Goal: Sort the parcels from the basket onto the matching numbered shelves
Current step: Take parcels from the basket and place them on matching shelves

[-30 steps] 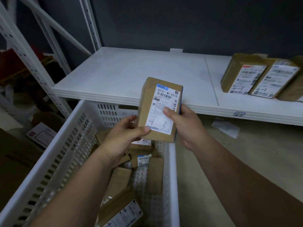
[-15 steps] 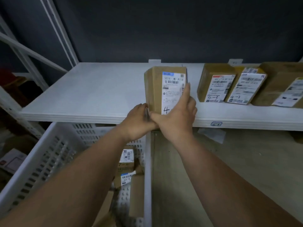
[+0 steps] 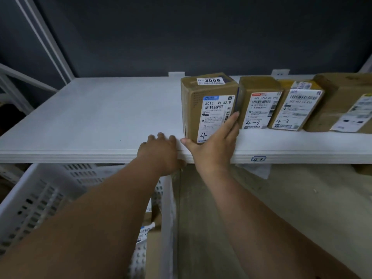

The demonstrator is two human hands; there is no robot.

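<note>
brown parcel [image 3: 208, 109] stands upright on the white shelf [image 3: 100, 121], touching the next parcel [image 3: 259, 105]; white label handwritten "4-". your right hand [image 3: 213, 146] lies flat on its front, fingers straight. your left hand [image 3: 159, 152] rests on the shelf edge, fingers loosely curled, holding nothing.

A parcel sorting or storage room: a white metal rack shelf [image 3: 100, 117] with a handwritten number tag [image 3: 258, 159], brown cardboard parcels bearing barcode shipping labels [image 3: 259, 105], and a white perforated plastic basket [image 3: 40, 198].
</note>
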